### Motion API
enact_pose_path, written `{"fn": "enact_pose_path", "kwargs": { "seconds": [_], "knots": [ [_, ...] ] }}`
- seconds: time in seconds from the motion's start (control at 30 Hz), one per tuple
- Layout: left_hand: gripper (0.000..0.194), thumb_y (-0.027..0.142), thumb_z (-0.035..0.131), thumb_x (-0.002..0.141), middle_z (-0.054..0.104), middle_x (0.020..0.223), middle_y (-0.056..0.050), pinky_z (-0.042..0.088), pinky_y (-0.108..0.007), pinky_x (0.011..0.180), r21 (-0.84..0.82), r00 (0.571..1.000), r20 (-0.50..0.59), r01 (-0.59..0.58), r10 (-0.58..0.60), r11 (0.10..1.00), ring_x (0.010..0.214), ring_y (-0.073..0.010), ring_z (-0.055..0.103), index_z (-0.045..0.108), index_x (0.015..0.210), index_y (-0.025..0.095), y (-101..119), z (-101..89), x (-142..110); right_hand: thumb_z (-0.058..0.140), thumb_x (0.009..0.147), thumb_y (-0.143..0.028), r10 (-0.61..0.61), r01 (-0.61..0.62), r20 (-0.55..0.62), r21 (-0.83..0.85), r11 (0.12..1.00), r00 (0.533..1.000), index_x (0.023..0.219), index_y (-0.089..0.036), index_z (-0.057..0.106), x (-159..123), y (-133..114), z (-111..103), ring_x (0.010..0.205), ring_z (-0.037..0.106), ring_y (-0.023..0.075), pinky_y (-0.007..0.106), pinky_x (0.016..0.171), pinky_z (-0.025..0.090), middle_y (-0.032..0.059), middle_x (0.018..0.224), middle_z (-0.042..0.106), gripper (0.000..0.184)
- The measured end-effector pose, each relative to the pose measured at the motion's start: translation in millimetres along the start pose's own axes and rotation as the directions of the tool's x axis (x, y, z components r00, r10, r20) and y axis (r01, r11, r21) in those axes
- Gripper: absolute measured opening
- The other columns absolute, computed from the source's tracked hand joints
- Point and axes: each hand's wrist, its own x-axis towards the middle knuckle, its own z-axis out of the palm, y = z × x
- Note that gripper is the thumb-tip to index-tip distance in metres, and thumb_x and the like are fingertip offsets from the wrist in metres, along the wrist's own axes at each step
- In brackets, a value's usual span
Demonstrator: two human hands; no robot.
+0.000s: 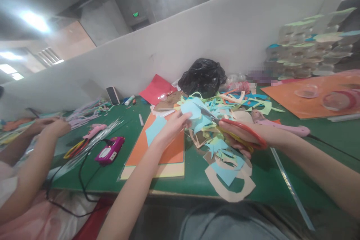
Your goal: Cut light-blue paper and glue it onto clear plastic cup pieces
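Note:
My left hand (172,128) pinches a light blue piece of paper (194,114) and holds it up over the green table (129,131). My right hand (239,138) is closed round the red and yellow handles of a pair of scissors (225,122). The blades point left into the blue paper. Under both hands lies a heap of coloured paper scraps (225,157) in blue, tan, green and orange.
Orange and yellow sheets (168,157) lie below my left arm. A magenta glue gun (109,150) with a black cord, a pink glue gun (284,127), a black plastic bag (202,77), a phone (113,95) and an orange board (309,97) stand around. Another person's arms (36,138) work at the left.

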Motion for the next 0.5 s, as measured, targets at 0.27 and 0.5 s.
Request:
{"fn": "enact_pose_path", "kwargs": {
  "seconds": [0.27, 0.5],
  "knots": [
    [0.031, 0.037, 0.078, 0.076, 0.069, 0.082, -0.002, 0.051, -0.031, 0.073, -0.139, 1.000, 0.023, 0.013, -0.010, 0.990, 0.071, -0.0154, 0.068, 0.061, 0.094, 0.017, -8.0, 9.7, 3.5, 0.036, 0.088, -0.083, -0.028, 0.015, 0.047, 0.252, 0.968, 0.999, 0.069, -0.019, 0.042, 4.8, 5.2, 4.2, 0.040, 0.041, 0.0081, 0.024, 0.044, 0.037, -0.0033, 0.056, 0.045, 0.067],
    [0.036, 0.037, 0.079, 0.076, 0.069, 0.091, -0.004, 0.052, -0.032, 0.074, -0.146, 1.000, 0.025, 0.017, -0.014, 0.989, 0.074, -0.0149, 0.068, 0.061, 0.100, 0.017, -13.6, 9.0, 5.5, 0.035, 0.090, -0.081, -0.020, 0.012, 0.031, 0.235, 0.972, 0.999, 0.070, -0.018, 0.041, 8.0, 8.0, 6.8, 0.036, 0.041, 0.0061, 0.020, 0.042, 0.033, -0.0037, 0.053, 0.046, 0.067]
  ]
}}
